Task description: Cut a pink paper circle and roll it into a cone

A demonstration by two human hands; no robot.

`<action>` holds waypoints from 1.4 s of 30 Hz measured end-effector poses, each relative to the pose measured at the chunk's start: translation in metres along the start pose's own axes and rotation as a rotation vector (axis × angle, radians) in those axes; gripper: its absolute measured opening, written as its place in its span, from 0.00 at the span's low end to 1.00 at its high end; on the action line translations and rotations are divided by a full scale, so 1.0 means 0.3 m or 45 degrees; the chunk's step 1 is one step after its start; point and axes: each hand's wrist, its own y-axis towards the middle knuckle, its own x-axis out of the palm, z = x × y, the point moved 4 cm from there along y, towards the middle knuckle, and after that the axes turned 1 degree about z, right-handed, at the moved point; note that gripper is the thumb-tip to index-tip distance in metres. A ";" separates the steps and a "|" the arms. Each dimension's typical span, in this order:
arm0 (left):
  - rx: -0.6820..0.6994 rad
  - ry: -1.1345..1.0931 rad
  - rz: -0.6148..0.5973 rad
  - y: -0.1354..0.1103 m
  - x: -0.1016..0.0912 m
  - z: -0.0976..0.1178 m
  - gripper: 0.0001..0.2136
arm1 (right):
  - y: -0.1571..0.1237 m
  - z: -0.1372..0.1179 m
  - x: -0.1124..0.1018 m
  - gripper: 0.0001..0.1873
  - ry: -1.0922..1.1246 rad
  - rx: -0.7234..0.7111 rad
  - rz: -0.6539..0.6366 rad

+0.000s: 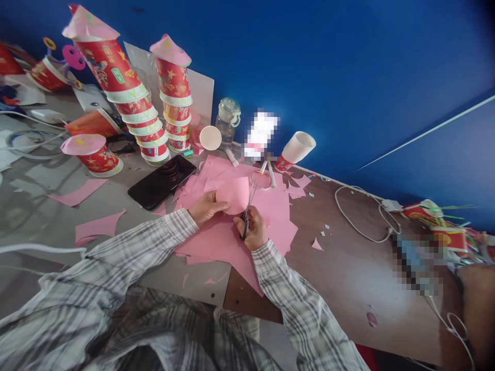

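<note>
My left hand (209,207) pinches a piece of pink paper (234,195) with a rounded lower edge, raised over the pile. Around the handles of a pair of scissors (245,224) are the fingers of my right hand (255,229), and the blades point up along the paper's right edge. Whether the blades touch the paper, I cannot tell. Beneath both hands spreads a pile of pink paper sheets (209,245). Just beyond lies a round ring-shaped item (262,180) with pens (271,174) beside it.
Two towers of red paper cups (149,135) (178,111) with pink cone tops stand at the back left. A black phone (162,181), a clear bottle (228,118) and stacked cups (296,150) surround the pile. A white cable (359,226) and another person's arm (479,309) are at right.
</note>
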 end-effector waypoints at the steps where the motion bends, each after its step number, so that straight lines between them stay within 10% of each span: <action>1: -0.007 -0.036 0.007 0.001 -0.001 0.001 0.14 | -0.001 0.005 0.002 0.35 -0.007 0.016 -0.024; 14: -0.108 -0.456 0.087 0.002 0.006 0.031 0.12 | -0.009 0.005 -0.005 0.37 0.030 0.069 -0.031; 25: 0.260 0.006 0.210 0.010 -0.022 0.060 0.15 | -0.014 -0.004 -0.024 0.42 -0.027 0.041 -0.003; 42: 0.219 0.041 0.222 0.003 -0.021 0.046 0.19 | -0.023 -0.006 -0.022 0.42 -0.093 0.004 -0.072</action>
